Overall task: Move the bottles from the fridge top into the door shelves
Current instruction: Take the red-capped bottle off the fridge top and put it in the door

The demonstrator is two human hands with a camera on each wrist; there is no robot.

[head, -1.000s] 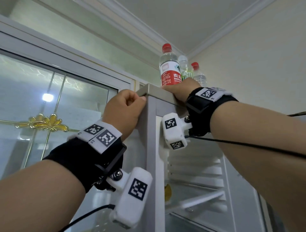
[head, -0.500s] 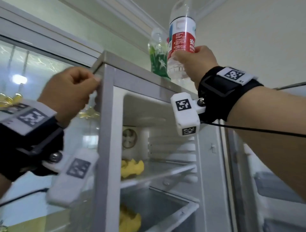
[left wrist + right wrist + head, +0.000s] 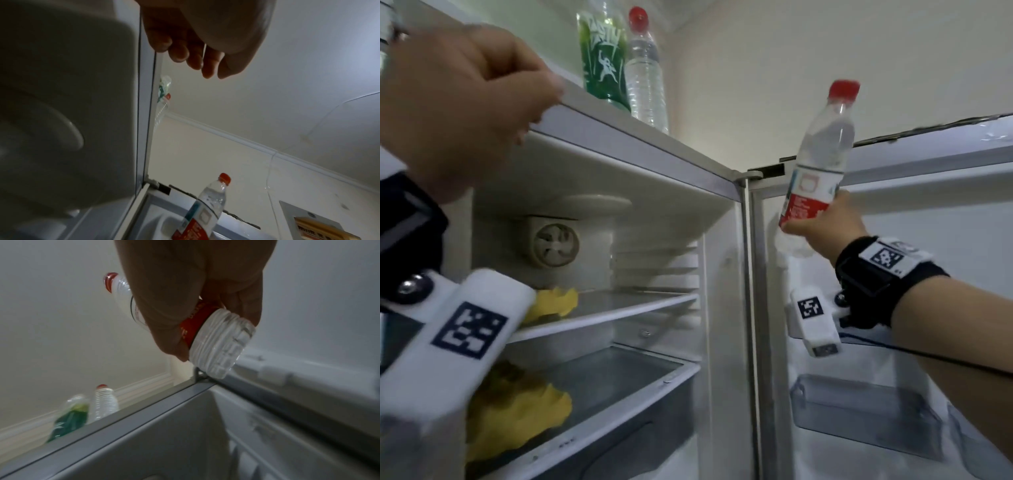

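Note:
My right hand [image 3: 822, 226] grips the lower part of a clear water bottle [image 3: 815, 164] with a red cap and red label. The bottle is tilted in the air before the upper inside of the open fridge door, and its ribbed base [image 3: 218, 345] sticks out below my fingers. It also shows low in the left wrist view as the water bottle [image 3: 205, 211]. A green bottle [image 3: 604, 58] and a clear red-capped bottle [image 3: 645, 75] stand on the fridge top [image 3: 688, 147]. My left hand [image 3: 482, 96] is at the top's front edge, fingers [image 3: 185, 53] loosely curled, holding nothing.
A translucent grey door shelf [image 3: 859, 411] sits low on the open door, below my right wrist. Inside the fridge are glass shelves with yellow items [image 3: 554, 305] and a round fan [image 3: 555, 245]. The pale wall stands behind the door.
My right hand lifted the red-label bottle off the fridge top and carried it right and down to the open door. My left hand stayed at the fridge's top edge.

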